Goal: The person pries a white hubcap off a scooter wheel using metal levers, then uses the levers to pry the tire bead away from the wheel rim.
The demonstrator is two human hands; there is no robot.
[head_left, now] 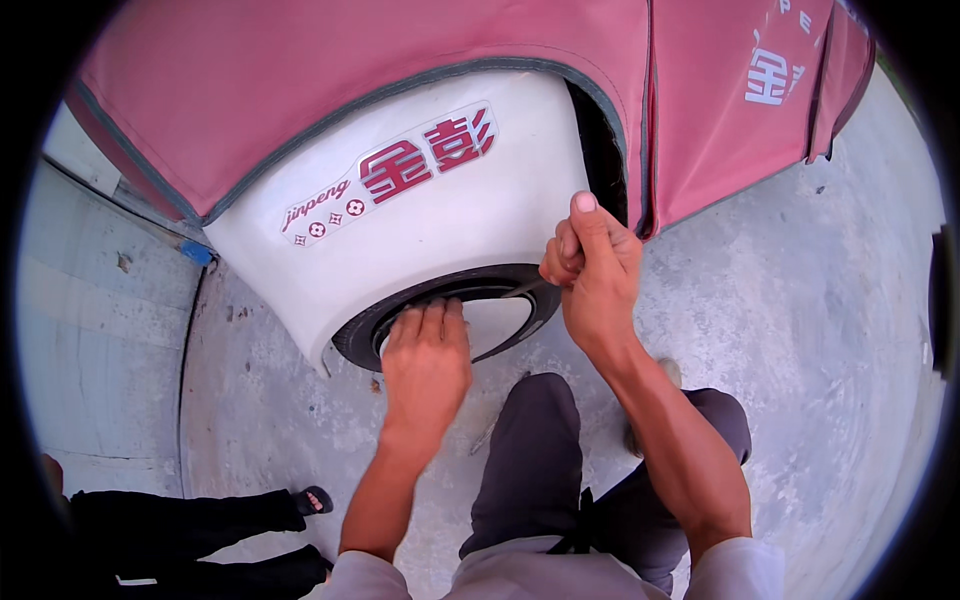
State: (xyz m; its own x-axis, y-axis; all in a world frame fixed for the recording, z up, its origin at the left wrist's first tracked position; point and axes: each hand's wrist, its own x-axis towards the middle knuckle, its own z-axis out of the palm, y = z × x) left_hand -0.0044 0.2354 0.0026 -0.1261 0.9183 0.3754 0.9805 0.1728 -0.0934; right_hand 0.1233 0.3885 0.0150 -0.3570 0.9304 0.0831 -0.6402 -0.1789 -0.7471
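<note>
A black tyre point(358, 338) with a pale round wheel cover point(500, 322) shows below a white fender point(430, 235). My left hand point(428, 365) lies over the cover's left part, its fingers close together and hooked at the upper edge. The fingertips are partly lost in the dark gap by the rim. My right hand point(600, 270) makes a fist, thumb up, at the wheel's right side. From it a slim screwdriver-like tool point(525, 288) points left, its tip at the cover's upper right edge. The fist hides the tool's handle.
Pink fabric covering point(380, 45) hangs over the vehicle, with a flap point(735, 120) on the right. Another person's black-trousered legs point(190, 520) are at the lower left. My knees point(530, 430) are close to the wheel, above a grey concrete floor point(800, 350).
</note>
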